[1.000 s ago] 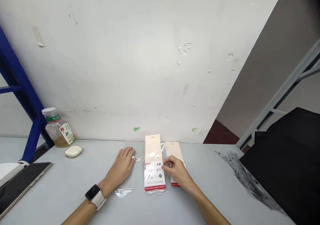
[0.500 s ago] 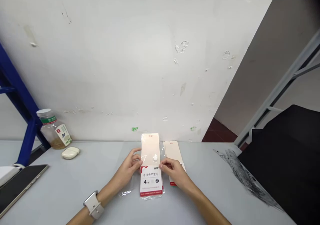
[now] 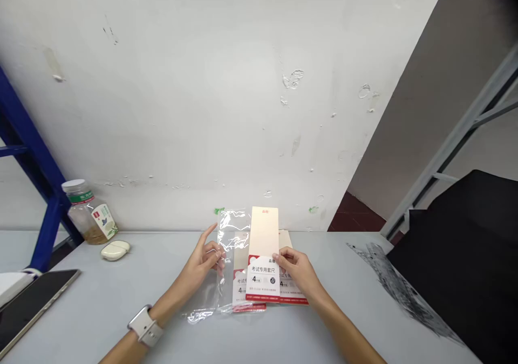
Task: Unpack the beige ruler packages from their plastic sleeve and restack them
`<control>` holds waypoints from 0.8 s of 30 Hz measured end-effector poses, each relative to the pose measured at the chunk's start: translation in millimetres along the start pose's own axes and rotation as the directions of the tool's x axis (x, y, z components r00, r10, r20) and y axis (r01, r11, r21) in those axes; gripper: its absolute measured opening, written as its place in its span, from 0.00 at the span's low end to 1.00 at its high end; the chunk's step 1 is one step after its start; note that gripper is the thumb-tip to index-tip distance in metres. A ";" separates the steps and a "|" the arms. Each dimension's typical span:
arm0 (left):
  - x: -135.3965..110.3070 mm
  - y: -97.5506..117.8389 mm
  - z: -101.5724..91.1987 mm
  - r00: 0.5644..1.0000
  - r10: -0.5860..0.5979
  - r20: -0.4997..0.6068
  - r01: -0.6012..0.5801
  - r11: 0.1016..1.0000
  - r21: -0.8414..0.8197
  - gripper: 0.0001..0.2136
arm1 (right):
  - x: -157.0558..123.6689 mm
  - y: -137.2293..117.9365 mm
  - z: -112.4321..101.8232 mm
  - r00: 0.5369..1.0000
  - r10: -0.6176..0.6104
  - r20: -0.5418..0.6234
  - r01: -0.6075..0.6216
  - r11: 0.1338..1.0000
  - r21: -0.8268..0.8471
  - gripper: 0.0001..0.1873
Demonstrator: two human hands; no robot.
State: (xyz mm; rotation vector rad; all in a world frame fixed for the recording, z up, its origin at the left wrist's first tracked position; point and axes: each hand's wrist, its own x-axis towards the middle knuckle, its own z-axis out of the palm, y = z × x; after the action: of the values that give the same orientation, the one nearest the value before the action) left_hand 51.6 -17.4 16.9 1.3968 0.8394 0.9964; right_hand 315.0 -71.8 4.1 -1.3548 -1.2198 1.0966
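Observation:
My right hand (image 3: pixel 298 269) pinches the right edge of a cream and red printed card (image 3: pixel 264 234), held upright in front of the others. A clear plastic sleeve (image 3: pixel 226 288) is beside the card on its left. My left hand (image 3: pixel 205 256) is closed on the sleeve's left edge with thumb and fingers, its index finger stretched upward. Behind and below the held card, a second printed card (image 3: pixel 239 283) shows in part through clear plastic. More cards (image 3: pixel 293 288) of the same print lie under my right hand, partly hidden.
On the left stand a clear jar (image 3: pixel 91 218) with a white lid, a white rounded case (image 3: pixel 115 250) and a dark phone or tablet (image 3: pixel 36 310). A black thing (image 3: pixel 457 261) covers the right side beside a dark scribbled patch (image 3: pixel 396 288). The white wall (image 3: pixel 226 110) borders the table's back.
The front card, earlier between both hands inside clear plastic, is now out of the sleeve and further right in my right hand. The empty-looking sleeve shows at my left hand.

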 end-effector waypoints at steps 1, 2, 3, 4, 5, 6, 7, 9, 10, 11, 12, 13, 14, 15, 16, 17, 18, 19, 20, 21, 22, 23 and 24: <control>1.4 1.8 -5.5 0.999 0.000 -0.038 0.001 0.999 0.032 0.33 | 1.7 0.3 -6.5 1.000 0.000 -0.018 0.000 1.000 -0.003 0.23; 2.9 2.9 -11.4 0.997 -0.003 -0.078 0.008 0.997 0.072 0.30 | 3.7 1.2 -13.4 1.000 -0.004 -0.029 0.003 1.000 -0.025 0.23; 4.4 3.0 -17.3 0.993 -0.004 -0.121 0.019 0.992 0.122 0.26 | 5.9 2.9 -20.3 0.999 -0.013 -0.041 0.010 0.998 -0.055 0.23; 5.9 2.2 -22.9 0.987 -0.005 -0.162 0.033 0.985 0.172 0.23 | 8.2 5.1 -27.2 0.999 -0.023 -0.049 0.018 0.994 -0.103 0.22; 7.3 0.7 -27.9 0.980 -0.008 -0.197 0.052 0.975 0.218 0.22 | 10.5 7.6 -33.7 0.997 -0.030 -0.074 0.017 0.985 -0.172 0.22; 8.5 -1.3 -32.0 0.974 -0.012 -0.228 0.071 0.966 0.250 0.20 | 12.6 10.2 -39.6 0.996 -0.034 -0.083 0.013 0.970 -0.242 0.22; 9.5 -3.4 -35.0 0.968 -0.014 -0.251 0.085 0.958 0.273 0.19 | 14.5 12.8 -44.8 0.996 -0.029 -0.088 0.003 0.961 -0.277 0.22; 10.2 -6.9 -38.4 0.957 0.014 -0.291 0.094 0.931 0.353 0.15 | 17.2 17.4 -53.0 0.996 -0.007 -0.085 -0.022 0.942 -0.334 0.22; 10.1 -8.0 -39.1 0.952 0.037 -0.302 0.098 0.902 0.419 0.13 | 18.0 19.3 -56.1 0.997 0.008 -0.082 -0.036 0.934 -0.356 0.22; 9.7 -8.5 -39.4 0.949 0.057 -0.310 0.114 0.856 0.504 0.12 | 18.4 20.9 -58.4 0.997 0.021 -0.080 -0.050 0.923 -0.383 0.21; 9.1 -8.5 -39.5 0.947 0.065 -0.314 0.141 0.795 0.590 0.11 | 18.6 22.3 -60.3 0.996 0.033 -0.080 -0.063 0.909 -0.411 0.21; 8.4 -8.1 -39.6 0.947 0.060 -0.316 0.175 0.726 0.665 0.10 | 18.5 23.5 -61.7 0.996 0.043 -0.081 -0.074 0.895 -0.439 0.21; 7.6 -7.4 -39.7 0.947 0.043 -0.319 0.212 0.664 0.717 0.10 | 18.3 24.7 -62.7 0.995 0.050 -0.083 -0.083 0.881 -0.466 0.20; 6.9 -6.5 -39.7 0.946 0.022 -0.323 0.243 0.610 0.754 0.10 | 17.9 25.7 -63.4 0.995 0.056 -0.087 -0.092 0.866 -0.492 0.20; 6.2 -5.6 -39.7 0.944 0.007 -0.329 0.267 0.565 0.781 0.09 | 17.6 26.7 -63.9 0.994 0.061 -0.092 -0.100 0.851 -0.516 0.20; 5.5 -4.8 -39.6 0.943 0.000 -0.332 0.282 0.525 0.803 0.09 | 17.2 27.6 -64.1 0.993 0.064 -0.100 -0.108 0.836 -0.538 0.20; 4.9 -4.0 -39.5 0.944 0.002 -0.331 0.288 0.488 0.824 0.09 | 16.8 28.4 -64.2 0.992 0.066 -0.108 -0.115 0.822 -0.557 0.20; 4.3 -3.6 -39.2 0.945 0.011 -0.325 0.286 0.452 0.845 0.08 | 16.5 29.0 -64.2 0.991 0.068 -0.116 -0.122 0.810 -0.574 0.19; 3.7 -3.4 -39.0 0.948 0.022 -0.318 0.281 0.415 0.866 0.09 | 16.2 29.4 -64.2 0.990 0.068 -0.123 -0.128 0.799 -0.588 0.19; 3.2 -3.6 -38.8 0.950 0.037 -0.310 0.274 0.376 0.885 0.09 | 16.0 29.5 -64.3 0.989 0.069 -0.128 -0.132 0.789 -0.600 0.18; 2.9 -4.2 -38.9 0.953 0.054 -0.299 0.265 0.338 0.903 0.10 | 15.9 29.4 -64.4 0.989 0.068 -0.133 -0.136 0.781 -0.609 0.18; 2.7 -5.2 -39.3 0.955 0.073 -0.288 0.254 0.303 0.918 0.10 | 15.8 28.9 -64.5 0.988 0.067 -0.138 -0.138 0.775 -0.617 0.17; 2.6 -6.6 -39.9 0.956 0.092 -0.277 0.243 0.274 0.930 0.11 | 15.7 28.2 -64.7 0.988 0.065 -0.143 -0.140 0.770 -0.622 0.16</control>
State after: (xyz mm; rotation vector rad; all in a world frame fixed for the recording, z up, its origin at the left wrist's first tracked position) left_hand 16.3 0.8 9.3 2.2299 1.9518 0.5278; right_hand 383.8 -62.7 -16.2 -1.9853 -1.5160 0.6738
